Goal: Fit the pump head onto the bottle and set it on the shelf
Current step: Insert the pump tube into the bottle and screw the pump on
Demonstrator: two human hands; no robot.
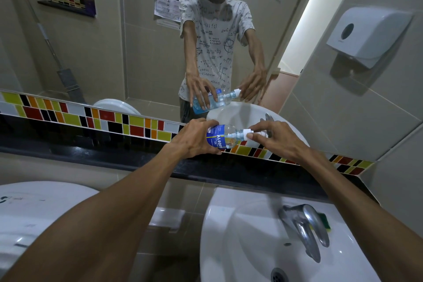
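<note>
We see the left hand (pixel 194 138) wrapped around the body of the bottle (pixel 223 136), which is held tipped on its side in the air above the dark shelf (pixel 137 158), in front of the mirror (pixel 137 41). The right hand (pixel 274 139) pinches the white pump head (pixel 246 134) at the bottle's neck between thumb and fingers. Below the hands are the white sink (pixel 229 236) and its metal tap (pixel 304 226); a strip of coloured tiles (pixel 91 119) runs behind the shelf.
</note>
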